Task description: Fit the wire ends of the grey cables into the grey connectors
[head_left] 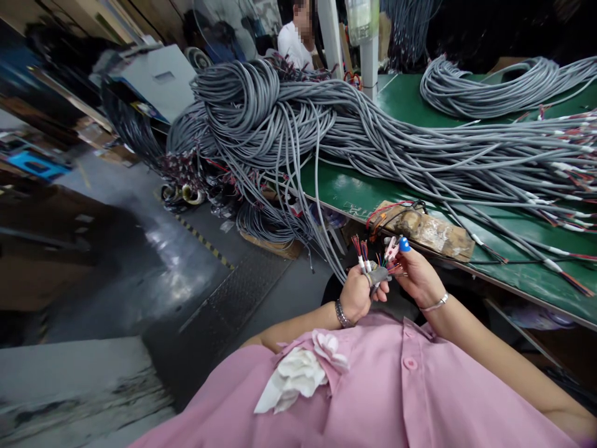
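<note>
In front of my chest, my left hand (pixel 358 297) is closed around the ends of several grey cables. Their stripped ends (pixel 360 247) stick up above the fist, with thin red and dark wires and white bands. A grey sleeve-like piece (pixel 379 274) lies across this hand's fingers; whether it is a finger cover or a cable jacket is unclear. Close by on the right, my right hand (pixel 422 278) pinches a small pale pink piece (pixel 392 249) beside fanned-out coloured wires (pixel 396 269). A blue cap (pixel 404 244) covers one of its fingertips.
A large heap of grey cables (pixel 261 118) runs along the green table (pixel 345 186), with stripped ends at right. Near the edge lies a tape-wrapped block (pixel 429 230). Another cable coil (pixel 489 87) sits farther back. A person (pixel 295 43) is behind the heap.
</note>
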`<state>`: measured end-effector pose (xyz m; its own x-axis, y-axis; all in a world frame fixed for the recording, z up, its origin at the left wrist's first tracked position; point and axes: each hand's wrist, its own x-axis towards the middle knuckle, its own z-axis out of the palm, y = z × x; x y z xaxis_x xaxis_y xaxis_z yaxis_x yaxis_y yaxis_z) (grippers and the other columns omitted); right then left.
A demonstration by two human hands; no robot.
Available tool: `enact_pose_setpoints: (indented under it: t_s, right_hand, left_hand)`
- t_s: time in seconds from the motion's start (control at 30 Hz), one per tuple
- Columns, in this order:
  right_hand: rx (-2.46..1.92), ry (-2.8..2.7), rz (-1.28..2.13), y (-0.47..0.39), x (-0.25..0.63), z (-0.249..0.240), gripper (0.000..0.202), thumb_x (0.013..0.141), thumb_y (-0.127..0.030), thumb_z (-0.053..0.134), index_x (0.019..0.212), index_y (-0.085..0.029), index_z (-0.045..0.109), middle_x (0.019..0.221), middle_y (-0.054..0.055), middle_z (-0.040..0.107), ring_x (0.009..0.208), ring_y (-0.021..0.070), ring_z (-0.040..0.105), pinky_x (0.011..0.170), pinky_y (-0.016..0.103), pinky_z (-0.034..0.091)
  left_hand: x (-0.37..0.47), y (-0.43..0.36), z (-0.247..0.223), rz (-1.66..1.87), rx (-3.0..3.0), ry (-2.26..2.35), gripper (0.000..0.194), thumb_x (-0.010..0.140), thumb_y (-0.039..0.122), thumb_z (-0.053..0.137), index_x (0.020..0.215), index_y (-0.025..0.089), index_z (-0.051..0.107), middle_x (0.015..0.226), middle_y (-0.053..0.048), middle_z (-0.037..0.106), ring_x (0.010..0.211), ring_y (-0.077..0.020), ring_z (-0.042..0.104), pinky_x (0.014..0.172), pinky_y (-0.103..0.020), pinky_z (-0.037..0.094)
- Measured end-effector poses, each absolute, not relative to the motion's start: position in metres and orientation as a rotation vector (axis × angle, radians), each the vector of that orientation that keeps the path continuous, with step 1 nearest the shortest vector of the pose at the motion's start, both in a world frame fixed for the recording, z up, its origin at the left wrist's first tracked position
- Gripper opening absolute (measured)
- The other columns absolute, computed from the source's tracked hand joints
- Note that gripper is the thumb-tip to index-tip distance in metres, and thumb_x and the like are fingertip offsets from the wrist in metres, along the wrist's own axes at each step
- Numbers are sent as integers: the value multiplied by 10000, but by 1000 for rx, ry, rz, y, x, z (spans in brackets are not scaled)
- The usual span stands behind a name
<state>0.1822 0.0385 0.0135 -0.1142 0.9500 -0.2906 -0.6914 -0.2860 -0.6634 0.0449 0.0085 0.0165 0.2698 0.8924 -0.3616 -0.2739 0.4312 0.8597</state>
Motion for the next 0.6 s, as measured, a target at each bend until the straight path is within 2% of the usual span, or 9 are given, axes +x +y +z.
enact_pose_setpoints:
  t_s: [0.13, 0.37, 0.6]
  right_hand:
    - [-792, -399, 1737, 36, 182, 13, 331, 731, -524, 693, 744, -196, 655, 674, 4, 642, 553, 122, 520, 534, 259, 420]
    - [-758, -415, 1888, 33, 193, 10, 474, 789, -654, 524, 872, -209, 667, 824, 46, 654, 668, 147, 567, 560, 254, 456]
    - [-856, -552, 1730, 32, 192, 12, 246, 798, -449, 650, 822, -204, 662, 737, 7, 630, 620, 119, 534, 580, 249, 437]
  left_hand:
    - [44, 7, 17, 901, 774, 994, 300, 703, 402, 673, 647, 145, 528, 520, -8, 591, 358, -86, 511, 352, -190, 288]
    - [35, -2, 21, 913, 771, 979, 319, 698, 422, 683, 643, 142, 541, 513, -13, 590, 351, -83, 498, 351, -194, 301]
    - [38, -3, 29, 1030, 710, 973, 321, 699, 427, 688, 666, 148, 533, 528, 6, 587, 355, -73, 492, 350, -185, 298]
